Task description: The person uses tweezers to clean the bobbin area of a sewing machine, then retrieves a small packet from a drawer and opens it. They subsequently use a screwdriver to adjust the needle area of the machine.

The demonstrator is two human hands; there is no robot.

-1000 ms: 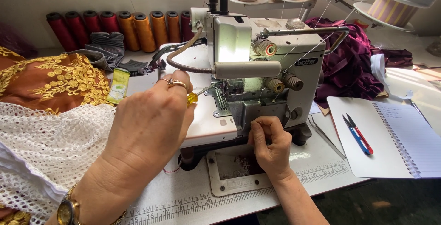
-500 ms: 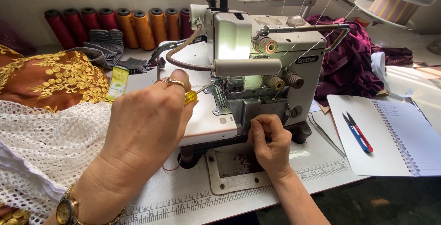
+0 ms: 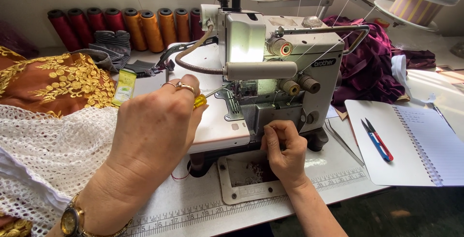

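Bare table strip along lower centre of frame passable; sewing machine (image 3: 270,72) blocks centre, white lace fabric (image 3: 43,155) fills lower left, open notebook (image 3: 415,145) with snips (image 3: 378,139) occupies right.

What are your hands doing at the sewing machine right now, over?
Left hand holds yellow-handled screwdriver at sewing machine. Right hand pinches at machine's lower front. Snips lie on notebook, clear.

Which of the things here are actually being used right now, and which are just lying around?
In use:
- sewing machine
- yellow-handled screwdriver, held in the left hand
- right hand, fingers at the machine's front

Lying about:
- open notebook
- red and blue snips on it
- thread spools along the wall
- white mesh fabric
- gold-embroidered cloth
- tweezers
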